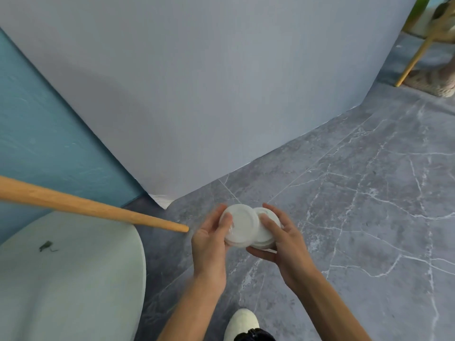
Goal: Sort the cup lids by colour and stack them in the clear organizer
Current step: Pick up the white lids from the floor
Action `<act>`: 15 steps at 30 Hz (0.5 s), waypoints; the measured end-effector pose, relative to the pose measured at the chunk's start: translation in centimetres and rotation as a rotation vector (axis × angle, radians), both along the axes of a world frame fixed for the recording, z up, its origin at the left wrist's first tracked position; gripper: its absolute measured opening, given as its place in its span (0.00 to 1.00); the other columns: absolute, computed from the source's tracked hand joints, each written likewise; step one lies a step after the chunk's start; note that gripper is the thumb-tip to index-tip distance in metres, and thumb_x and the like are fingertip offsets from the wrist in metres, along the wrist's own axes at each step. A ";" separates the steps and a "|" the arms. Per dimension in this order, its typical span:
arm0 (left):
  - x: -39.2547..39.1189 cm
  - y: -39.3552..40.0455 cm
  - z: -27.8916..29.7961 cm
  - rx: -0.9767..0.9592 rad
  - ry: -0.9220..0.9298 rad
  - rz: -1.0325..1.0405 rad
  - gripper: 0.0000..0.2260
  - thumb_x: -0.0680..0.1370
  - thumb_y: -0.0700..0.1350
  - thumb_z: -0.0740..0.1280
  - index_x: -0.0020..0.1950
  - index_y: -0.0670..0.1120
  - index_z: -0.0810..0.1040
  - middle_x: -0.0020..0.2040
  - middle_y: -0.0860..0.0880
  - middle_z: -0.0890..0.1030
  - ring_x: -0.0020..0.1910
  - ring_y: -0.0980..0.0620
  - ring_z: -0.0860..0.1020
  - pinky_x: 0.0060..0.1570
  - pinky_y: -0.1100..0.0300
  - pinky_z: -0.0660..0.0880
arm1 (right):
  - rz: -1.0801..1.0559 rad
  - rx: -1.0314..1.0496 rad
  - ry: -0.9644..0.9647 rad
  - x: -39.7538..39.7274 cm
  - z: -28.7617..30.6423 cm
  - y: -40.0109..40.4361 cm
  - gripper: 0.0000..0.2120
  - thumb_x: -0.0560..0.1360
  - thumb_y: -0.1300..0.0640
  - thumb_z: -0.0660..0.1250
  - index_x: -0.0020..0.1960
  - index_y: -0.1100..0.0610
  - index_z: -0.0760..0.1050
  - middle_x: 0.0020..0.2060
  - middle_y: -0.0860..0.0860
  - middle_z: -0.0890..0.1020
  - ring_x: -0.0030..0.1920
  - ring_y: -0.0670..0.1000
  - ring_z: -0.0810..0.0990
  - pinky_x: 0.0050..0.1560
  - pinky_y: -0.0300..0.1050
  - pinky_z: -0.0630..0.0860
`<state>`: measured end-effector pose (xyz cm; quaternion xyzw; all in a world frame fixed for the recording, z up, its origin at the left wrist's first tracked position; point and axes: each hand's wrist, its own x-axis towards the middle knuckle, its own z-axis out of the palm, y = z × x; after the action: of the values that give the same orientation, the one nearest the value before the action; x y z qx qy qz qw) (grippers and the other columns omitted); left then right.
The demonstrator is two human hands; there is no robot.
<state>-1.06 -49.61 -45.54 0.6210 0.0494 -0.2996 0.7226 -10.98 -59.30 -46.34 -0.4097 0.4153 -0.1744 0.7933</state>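
Two white lids at frame centre, slightly toward 6 o'clock, held above the grey marble floor (357, 193). Left lid (240, 223) overlaps right lid (264, 233). Left hand (209, 242) palm inward, thumb and fingers curled round left lid. Right hand (283, 244) cups right lid, thumb on top. Wooden pole (86, 205) at 9 o'clock; white shoe (242, 323) at 6.

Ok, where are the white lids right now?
In the head view, the white lids are low and centre, held above the grey floor between the left hand and right hand, just right of the wooden pole's tip.
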 end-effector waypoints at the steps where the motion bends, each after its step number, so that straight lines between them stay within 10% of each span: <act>1: -0.7 0.5 1.4 0.044 -0.091 -0.025 0.10 0.79 0.44 0.71 0.60 0.50 0.84 0.53 0.54 0.87 0.55 0.57 0.83 0.52 0.62 0.80 | 0.014 -0.007 -0.018 -0.1 1.7 0.4 0.12 0.81 0.53 0.67 0.63 0.44 0.80 0.58 0.53 0.82 0.56 0.58 0.84 0.43 0.52 0.84; 8: -3.7 2.7 12.2 0.104 -0.403 -0.009 0.10 0.74 0.51 0.75 0.54 0.52 0.85 0.47 0.57 0.87 0.49 0.60 0.84 0.43 0.68 0.78 | 0.091 -0.134 -0.041 -1.4 14.0 3.5 0.19 0.79 0.39 0.61 0.60 0.47 0.80 0.53 0.52 0.85 0.51 0.53 0.86 0.41 0.50 0.84; 15: -5.8 5.1 20.9 0.024 -0.410 0.099 0.15 0.62 0.59 0.83 0.44 0.61 0.84 0.44 0.55 0.87 0.44 0.57 0.84 0.42 0.60 0.82 | 0.114 -0.299 -0.022 -2.8 24.0 6.7 0.07 0.81 0.50 0.65 0.56 0.46 0.81 0.51 0.52 0.83 0.49 0.52 0.83 0.35 0.49 0.83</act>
<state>-6.91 -44.47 -24.68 0.6744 -0.0648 -0.1306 0.7238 -13.77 -52.65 -22.37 -0.5440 0.3519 -0.1935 0.7367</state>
